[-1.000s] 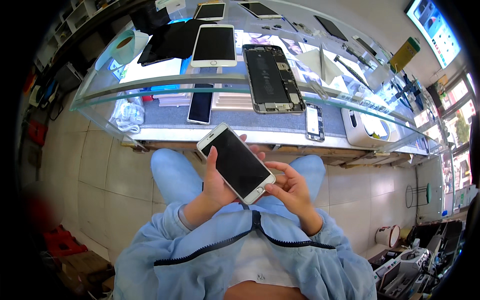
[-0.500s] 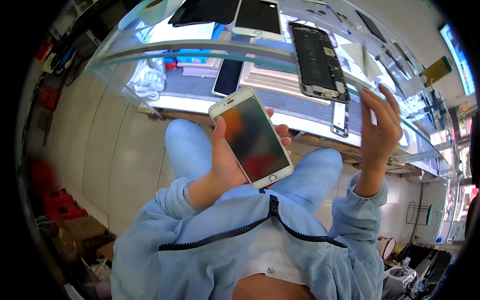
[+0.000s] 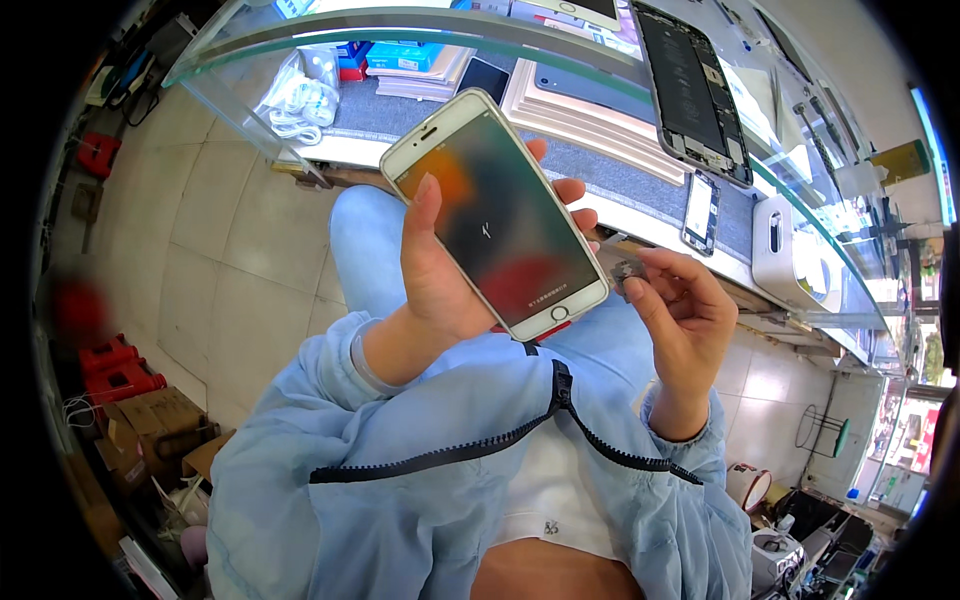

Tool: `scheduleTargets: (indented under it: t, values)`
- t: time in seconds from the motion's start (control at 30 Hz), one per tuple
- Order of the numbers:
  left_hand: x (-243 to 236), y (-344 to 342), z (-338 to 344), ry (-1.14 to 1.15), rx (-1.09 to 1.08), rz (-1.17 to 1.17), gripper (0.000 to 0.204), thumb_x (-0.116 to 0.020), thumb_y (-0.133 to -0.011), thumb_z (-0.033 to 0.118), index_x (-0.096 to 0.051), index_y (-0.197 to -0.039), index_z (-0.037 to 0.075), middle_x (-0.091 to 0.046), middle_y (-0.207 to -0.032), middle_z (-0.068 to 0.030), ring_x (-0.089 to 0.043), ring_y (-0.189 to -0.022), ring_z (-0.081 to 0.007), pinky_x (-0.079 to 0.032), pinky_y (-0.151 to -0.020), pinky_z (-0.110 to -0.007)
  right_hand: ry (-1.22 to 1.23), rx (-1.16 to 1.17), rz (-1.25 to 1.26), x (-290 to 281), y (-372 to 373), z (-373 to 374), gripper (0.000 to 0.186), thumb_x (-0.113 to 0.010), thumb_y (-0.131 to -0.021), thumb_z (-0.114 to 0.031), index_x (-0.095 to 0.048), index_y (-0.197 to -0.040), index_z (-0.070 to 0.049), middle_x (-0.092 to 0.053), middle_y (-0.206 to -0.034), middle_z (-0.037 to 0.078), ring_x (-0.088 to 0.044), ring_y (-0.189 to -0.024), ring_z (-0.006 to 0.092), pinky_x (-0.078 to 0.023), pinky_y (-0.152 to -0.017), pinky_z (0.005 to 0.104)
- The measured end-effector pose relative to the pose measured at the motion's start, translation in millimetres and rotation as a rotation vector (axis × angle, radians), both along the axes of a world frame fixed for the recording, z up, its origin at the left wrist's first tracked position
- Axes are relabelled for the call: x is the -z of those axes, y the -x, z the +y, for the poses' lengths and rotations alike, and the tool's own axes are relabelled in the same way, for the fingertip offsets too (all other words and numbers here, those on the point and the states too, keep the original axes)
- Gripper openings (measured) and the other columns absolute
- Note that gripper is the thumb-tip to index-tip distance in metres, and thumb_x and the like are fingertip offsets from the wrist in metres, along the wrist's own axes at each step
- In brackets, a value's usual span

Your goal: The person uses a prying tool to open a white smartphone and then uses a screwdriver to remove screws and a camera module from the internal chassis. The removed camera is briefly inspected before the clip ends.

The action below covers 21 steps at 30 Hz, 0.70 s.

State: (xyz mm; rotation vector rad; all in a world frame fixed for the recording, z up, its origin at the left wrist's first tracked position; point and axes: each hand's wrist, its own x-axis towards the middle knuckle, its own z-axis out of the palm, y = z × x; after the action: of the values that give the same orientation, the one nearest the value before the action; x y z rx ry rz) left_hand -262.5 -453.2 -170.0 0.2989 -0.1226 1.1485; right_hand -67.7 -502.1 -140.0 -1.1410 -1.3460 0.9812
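Observation:
A white-framed smartphone (image 3: pixel 495 215) lies tilted in my left hand (image 3: pixel 440 285), its lit screen facing up with a blurred orange, green and red picture. The thumb rests along its left edge and the fingertips wrap round the right edge. My right hand (image 3: pixel 690 320) is beside the phone's lower right side, thumb and forefinger pinching a small dark grey piece (image 3: pixel 627 272) whose kind I cannot make out. That piece is close to the phone's edge; whether they touch is unclear.
On the glass counter ahead lies an opened phone body (image 3: pixel 695 90) with its black battery showing. Below the glass are a narrow phone part (image 3: pixel 701 213), a bagged white cable (image 3: pixel 303 95), stacked boxes (image 3: pixel 410 70) and a white container (image 3: pixel 790 255). Cardboard boxes (image 3: pixel 155 420) stand at floor left.
My right hand has come down and left from the counter's edge to beside the phone, with a small grey piece now in its fingers. The phone sits slightly higher and left; its screen is brighter.

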Motion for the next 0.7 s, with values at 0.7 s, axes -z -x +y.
scheduleTargets:
  t: [0.7]
  values:
    - [7.2,2.4,-4.8,-0.109,-0.036,0.197,0.089,-0.046,-0.082,0.067,-0.023,-0.142,0.005,-0.049,-0.127,-0.0239,-0.05,-0.117,-0.0405,-0.04,-0.098,-0.058,-0.278,0.118,-0.571,-13.2,16.2,-7.5,0.031,-0.072,-0.069,0.005,-0.065,-0.098,-0.002,-0.067,-0.073,0.007,-0.066,-0.066,0.0128,-0.051,-0.06,0.0225]
